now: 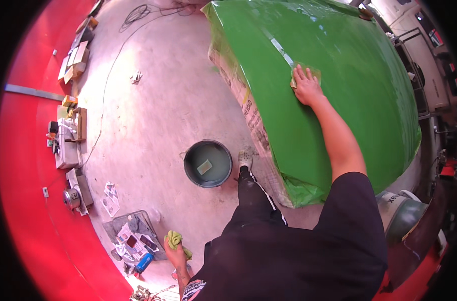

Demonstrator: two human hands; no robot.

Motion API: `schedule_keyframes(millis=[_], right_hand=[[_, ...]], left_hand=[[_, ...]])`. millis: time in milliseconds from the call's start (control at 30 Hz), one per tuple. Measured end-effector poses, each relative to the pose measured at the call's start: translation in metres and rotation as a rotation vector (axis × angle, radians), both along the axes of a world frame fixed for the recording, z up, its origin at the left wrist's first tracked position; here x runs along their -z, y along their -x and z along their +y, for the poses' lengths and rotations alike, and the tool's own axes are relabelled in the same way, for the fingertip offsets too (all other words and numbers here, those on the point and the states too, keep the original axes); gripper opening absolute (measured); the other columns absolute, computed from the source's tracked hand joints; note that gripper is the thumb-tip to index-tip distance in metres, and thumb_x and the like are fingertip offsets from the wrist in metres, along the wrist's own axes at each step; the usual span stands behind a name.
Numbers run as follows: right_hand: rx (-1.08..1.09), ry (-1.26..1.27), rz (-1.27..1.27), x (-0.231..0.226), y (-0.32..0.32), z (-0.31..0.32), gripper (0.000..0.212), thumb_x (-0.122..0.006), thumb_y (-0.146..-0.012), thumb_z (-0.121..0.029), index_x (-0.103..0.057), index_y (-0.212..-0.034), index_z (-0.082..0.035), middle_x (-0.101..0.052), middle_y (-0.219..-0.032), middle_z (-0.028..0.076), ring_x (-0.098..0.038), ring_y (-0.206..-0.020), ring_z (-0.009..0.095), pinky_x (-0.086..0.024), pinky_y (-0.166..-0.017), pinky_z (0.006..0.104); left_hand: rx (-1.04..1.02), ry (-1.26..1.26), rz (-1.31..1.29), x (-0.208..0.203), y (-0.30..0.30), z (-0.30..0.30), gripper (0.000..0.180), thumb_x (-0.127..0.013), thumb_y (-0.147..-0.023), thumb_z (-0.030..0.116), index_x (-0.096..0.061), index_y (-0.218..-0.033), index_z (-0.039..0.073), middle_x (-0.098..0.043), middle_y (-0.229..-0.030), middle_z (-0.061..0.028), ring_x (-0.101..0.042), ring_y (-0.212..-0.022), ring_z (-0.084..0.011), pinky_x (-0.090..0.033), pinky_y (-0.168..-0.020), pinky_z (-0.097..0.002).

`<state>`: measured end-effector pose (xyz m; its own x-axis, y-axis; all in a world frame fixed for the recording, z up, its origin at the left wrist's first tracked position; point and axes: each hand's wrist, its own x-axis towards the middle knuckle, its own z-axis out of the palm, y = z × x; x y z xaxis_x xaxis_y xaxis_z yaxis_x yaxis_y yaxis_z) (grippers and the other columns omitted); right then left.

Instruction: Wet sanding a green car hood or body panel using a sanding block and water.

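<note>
My right hand lies with outstretched fingers on a thin, square yellowish-green pad, pressing it to a large glossy green panel. A pale edge shows beside the thumb; the pad's underside is hidden. Wet, whitish streaks run over the panel near the fingertips and towards its far end. At the lower left, my left hand is closed round a crumpled yellow-green cloth, away from the panel. Between the two, a dark round bucket stands on the floor, with cloudy liquid and a pale rectangular pad inside.
Printed paper and plastic film hang along the panel's left edge. A low dark stand near my left hand bears papers, phones and a blue bottle. Boxes line the red wall. A cable crosses the floor.
</note>
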<state>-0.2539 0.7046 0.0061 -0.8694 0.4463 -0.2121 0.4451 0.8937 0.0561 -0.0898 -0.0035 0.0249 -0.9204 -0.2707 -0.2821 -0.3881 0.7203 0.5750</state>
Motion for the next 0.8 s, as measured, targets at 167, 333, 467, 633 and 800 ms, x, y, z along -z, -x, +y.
schedule_keyframes(millis=[167, 333, 467, 633, 800], right_hand=[[0.036, 0.046, -0.026, -0.004, 0.135, 0.018, 0.061, -0.041, -0.096, -0.031, -0.025, -0.150, -0.008, -0.016, -0.159, 0.010, -0.021, -0.144, 0.040, -0.026, -0.113, 0.0563], [-0.087, 0.259, 0.110, 0.018, 0.211, -0.083, 0.059, -0.044, -0.094, -0.027, -0.030, -0.147, -0.007, -0.025, -0.156, 0.013, -0.025, -0.142, 0.039, -0.025, -0.113, 0.0568], [-0.380, 0.376, 0.345, 0.058, 0.167, -0.218, 0.065, -0.056, -0.084, -0.013, -0.035, -0.145, -0.007, -0.032, -0.152, 0.016, -0.029, -0.141, 0.037, -0.024, -0.114, 0.0539], [-0.185, 0.991, -0.180, 0.181, 0.050, -0.370, 0.069, -0.058, -0.084, -0.012, -0.030, -0.147, -0.007, -0.029, -0.152, 0.021, -0.028, -0.140, 0.040, -0.029, -0.112, 0.0487], [1.120, 1.578, -0.118, 0.354, -0.002, -0.406, 0.054, -0.052, -0.083, -0.002, -0.045, -0.137, 0.002, -0.061, -0.117, 0.017, -0.059, -0.106, 0.028, -0.044, -0.094, 0.0339]], left_hand=[[0.025, 0.007, -0.071, -0.001, 0.058, 0.022, 0.051, -0.070, -0.080, 0.005, -0.052, -0.127, -0.003, -0.061, -0.119, -0.0175, -0.059, -0.112, -0.0264, -0.043, -0.098, -0.0346], [-0.047, -0.243, -0.130, -0.013, 0.135, 0.058, 0.050, -0.070, -0.082, 0.007, -0.053, -0.128, 0.000, -0.063, -0.115, -0.0117, -0.061, -0.104, -0.0189, -0.046, -0.092, -0.0306], [-0.092, -0.416, -0.263, 0.000, 0.178, 0.089, 0.047, -0.069, -0.084, 0.010, -0.053, -0.127, 0.001, -0.064, -0.110, -0.0085, -0.060, -0.098, -0.0160, -0.048, -0.088, -0.0301], [-0.113, -0.677, -0.501, 0.126, 0.197, 0.107, 0.044, -0.071, -0.084, 0.012, -0.055, -0.124, 0.001, -0.064, -0.108, -0.0064, -0.061, -0.097, -0.0143, -0.048, -0.087, -0.0298], [-0.011, -0.672, -0.785, 0.310, 0.220, 0.131, 0.046, -0.071, -0.084, 0.020, -0.057, -0.124, 0.004, -0.066, -0.104, -0.0066, -0.063, -0.093, -0.0141, -0.049, -0.084, -0.0296]])
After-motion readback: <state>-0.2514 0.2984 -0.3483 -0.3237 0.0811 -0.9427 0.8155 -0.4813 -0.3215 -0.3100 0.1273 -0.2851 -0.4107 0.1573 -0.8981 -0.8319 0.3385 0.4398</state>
